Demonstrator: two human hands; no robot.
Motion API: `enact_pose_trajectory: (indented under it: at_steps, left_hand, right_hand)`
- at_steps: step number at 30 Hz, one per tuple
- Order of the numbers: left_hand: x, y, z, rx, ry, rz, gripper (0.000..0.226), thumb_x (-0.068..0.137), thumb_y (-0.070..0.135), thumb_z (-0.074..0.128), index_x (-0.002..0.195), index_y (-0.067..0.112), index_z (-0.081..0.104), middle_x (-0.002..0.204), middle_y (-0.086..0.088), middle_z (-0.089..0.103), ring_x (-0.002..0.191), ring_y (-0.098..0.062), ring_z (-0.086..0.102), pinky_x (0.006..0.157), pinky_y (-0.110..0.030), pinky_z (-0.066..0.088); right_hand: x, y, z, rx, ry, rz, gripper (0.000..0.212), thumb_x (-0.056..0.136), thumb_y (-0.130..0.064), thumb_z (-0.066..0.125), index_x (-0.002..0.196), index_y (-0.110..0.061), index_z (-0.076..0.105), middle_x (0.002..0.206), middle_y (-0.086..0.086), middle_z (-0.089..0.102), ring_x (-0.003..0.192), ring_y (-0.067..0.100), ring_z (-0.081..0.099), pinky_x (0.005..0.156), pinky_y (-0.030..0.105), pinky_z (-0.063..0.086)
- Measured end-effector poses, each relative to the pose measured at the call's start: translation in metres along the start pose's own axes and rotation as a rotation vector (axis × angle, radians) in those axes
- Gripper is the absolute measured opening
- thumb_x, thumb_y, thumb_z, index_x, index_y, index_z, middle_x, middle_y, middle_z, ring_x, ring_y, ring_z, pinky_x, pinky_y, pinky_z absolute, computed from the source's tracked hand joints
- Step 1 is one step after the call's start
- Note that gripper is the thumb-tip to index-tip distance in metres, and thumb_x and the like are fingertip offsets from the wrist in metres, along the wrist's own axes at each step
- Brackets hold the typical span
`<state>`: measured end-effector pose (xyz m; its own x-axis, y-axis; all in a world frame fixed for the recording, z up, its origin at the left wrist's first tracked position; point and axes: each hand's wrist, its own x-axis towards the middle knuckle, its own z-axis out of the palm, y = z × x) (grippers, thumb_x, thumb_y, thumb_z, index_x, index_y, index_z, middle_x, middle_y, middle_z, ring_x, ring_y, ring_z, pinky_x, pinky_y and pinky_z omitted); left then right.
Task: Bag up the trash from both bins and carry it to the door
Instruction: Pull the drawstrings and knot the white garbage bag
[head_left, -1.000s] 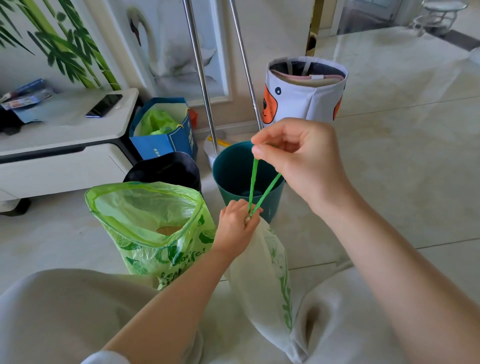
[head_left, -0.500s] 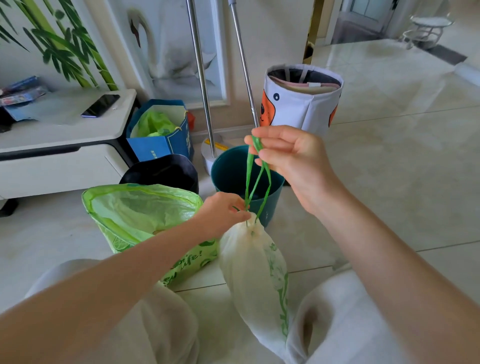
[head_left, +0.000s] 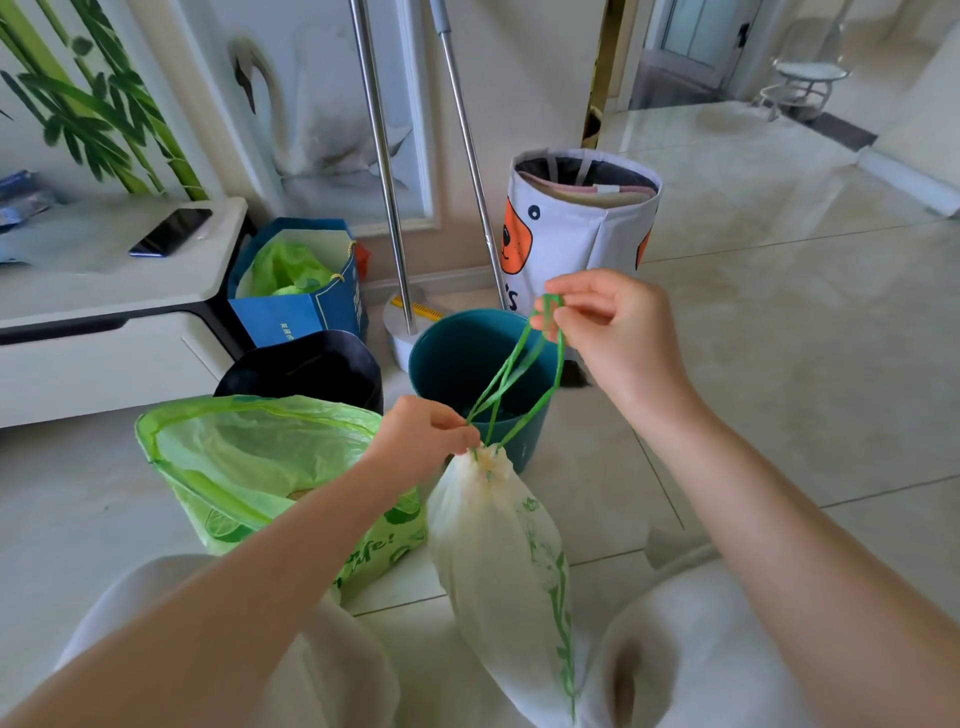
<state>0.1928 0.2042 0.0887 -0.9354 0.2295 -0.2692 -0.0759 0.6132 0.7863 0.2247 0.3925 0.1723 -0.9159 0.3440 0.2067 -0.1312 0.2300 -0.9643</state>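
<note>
A white trash bag (head_left: 498, 540) with green print hangs between my knees, its neck cinched tight. My left hand (head_left: 421, 439) pinches the bag's gathered neck. My right hand (head_left: 608, 322) holds the green drawstring (head_left: 524, 384) up and to the right, its loops taut above the bag. A green trash bag (head_left: 249, 467) stands open on the floor to the left. Behind it is a black bin (head_left: 306, 366). A teal bin (head_left: 467, 364) stands just beyond the white bag.
Two metal mop poles (head_left: 379, 171) lean on the wall behind the bins. A white fabric hamper with an orange face (head_left: 576, 234) stands at the right, a blue paper bag (head_left: 301, 296) at the left. A low white cabinet (head_left: 104, 322) carries a phone. Tiled floor stretches right.
My right hand has pulled the drawstring further right and higher, spreading its loops. My left hand has shifted from gripping the bag's top to pinching its neck. The view has tilted up slightly.
</note>
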Motion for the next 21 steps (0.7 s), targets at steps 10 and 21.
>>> enact_pose_trajectory:
  at_steps: [10,21]
  left_hand:
    - [0.003,-0.02,-0.015,-0.325,-0.082,-0.17,0.019,0.091,0.026,0.062,0.089,0.012,0.075,0.088,0.0,0.077,0.079,-0.015,0.066,0.072,-0.025,0.048]
    - [-0.011,0.002,0.008,0.103,-0.368,0.104,0.021,0.085,0.009,0.057,0.096,0.011,0.076,0.065,0.005,0.063,0.046,0.002,0.044,0.051,-0.008,0.037]
  right_hand:
    - [0.008,0.011,-0.017,-0.017,0.021,0.057,0.021,0.083,0.006,0.059,0.091,-0.011,0.069,0.079,0.003,0.073,0.067,0.007,0.069,0.067,0.022,0.055]
    - [-0.01,-0.007,0.012,-0.071,-0.139,-0.216,0.019,0.085,-0.003,0.063,0.089,-0.021,0.07,0.086,-0.002,0.076,0.085,0.007,0.072,0.082,0.042,0.057]
